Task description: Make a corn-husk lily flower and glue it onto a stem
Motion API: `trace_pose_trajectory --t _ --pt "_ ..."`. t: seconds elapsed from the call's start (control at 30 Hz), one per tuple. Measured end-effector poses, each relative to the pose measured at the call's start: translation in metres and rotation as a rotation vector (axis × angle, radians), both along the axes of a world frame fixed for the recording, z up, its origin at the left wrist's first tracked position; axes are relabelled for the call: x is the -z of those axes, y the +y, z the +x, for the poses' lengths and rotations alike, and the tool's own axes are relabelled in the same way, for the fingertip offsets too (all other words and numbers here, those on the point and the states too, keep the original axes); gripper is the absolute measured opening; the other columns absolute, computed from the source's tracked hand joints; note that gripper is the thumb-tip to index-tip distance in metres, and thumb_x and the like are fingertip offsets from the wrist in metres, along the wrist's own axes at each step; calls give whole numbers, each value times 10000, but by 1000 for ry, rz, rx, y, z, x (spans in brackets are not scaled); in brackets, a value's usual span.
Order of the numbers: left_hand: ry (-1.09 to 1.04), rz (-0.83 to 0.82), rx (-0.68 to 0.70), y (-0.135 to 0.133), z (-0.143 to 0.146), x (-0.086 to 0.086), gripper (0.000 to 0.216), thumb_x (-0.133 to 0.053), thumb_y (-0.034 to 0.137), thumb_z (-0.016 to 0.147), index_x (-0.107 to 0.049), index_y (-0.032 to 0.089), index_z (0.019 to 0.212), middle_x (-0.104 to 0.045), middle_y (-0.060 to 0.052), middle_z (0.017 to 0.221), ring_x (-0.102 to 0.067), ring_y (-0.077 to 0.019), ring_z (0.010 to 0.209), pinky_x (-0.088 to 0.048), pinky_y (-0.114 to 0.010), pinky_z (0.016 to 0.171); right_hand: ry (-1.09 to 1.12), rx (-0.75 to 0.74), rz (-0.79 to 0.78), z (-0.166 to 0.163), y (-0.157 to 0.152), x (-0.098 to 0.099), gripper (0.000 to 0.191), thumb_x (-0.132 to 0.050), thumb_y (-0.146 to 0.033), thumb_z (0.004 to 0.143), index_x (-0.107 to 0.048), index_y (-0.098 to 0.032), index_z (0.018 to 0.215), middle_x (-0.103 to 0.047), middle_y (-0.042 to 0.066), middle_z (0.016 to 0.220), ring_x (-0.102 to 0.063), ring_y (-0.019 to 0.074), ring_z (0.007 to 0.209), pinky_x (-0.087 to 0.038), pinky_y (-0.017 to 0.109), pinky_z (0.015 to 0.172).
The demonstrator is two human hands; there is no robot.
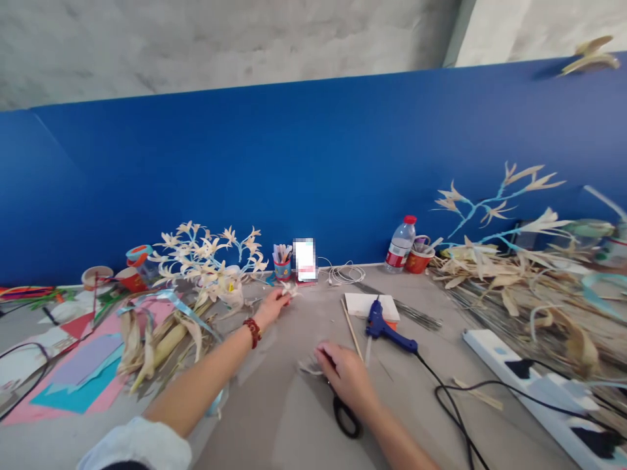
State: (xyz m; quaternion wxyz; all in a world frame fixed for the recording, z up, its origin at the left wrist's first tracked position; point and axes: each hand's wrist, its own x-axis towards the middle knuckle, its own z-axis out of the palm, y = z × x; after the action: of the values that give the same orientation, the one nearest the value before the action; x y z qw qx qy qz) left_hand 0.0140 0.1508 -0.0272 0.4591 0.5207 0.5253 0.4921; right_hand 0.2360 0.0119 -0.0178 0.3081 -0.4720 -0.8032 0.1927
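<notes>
My left hand [273,309], with a red bead bracelet [253,333] at the wrist, reaches forward. Its fingers are closed on a small pale flower [290,289] that looks made of dried husk. Nearer to me, my right hand [347,373] is curled low over the table, and its fingertips are partly hidden. A loose pale husk scrap [309,368] lies just left of those fingers. The black scissors [347,418] are partly under the right hand, with a handle loop showing; whether they are gripped is unclear.
To the right lie a blue glue gun [386,328] on a white box [355,305], a power strip [519,391] with black cables, and heaped dried husks [509,287]. A water bottle [400,245] stands behind. Left are a husk-flower bunch [206,261] and coloured paper [88,365].
</notes>
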Motion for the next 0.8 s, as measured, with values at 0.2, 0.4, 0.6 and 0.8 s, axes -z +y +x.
trace_pose_trajectory --t 0.2,0.4,0.6,0.8 --pt "137 30 323 8 28 0 225 -777 347 600 -667 151 592 -610 4 524 -514 -134 516 -384 -249 549 -38 66 5 3 0 1 304 -358 -325 960 -563 -199 775 -599 26 639 -548 169 608 -297 242 558" --pt "249 101 369 23 26 -2 185 -740 347 627 -694 168 611 -626 -4 566 -542 -159 550 -412 -266 589 -43 73 9 3 1 0 286 -374 -326 956 -571 -202 790 -615 26 649 -564 167 620 -300 231 561" --pt "321 197 276 32 11 -13 78 -738 257 598 -717 213 658 -672 -30 704 -594 -214 757 -438 -306 777 1 43 17 2 0 0 272 -387 -316 956 -584 -204 806 -630 24 671 -577 164 638 -318 225 580" --pt "390 284 235 1 7 -33 110 -682 256 693 -721 225 791 -661 -50 832 -582 -213 794 -441 -320 791 10 72 24 6 3 1 293 -376 -322 959 -576 -203 781 -618 29 641 -568 172 611 -314 234 567"
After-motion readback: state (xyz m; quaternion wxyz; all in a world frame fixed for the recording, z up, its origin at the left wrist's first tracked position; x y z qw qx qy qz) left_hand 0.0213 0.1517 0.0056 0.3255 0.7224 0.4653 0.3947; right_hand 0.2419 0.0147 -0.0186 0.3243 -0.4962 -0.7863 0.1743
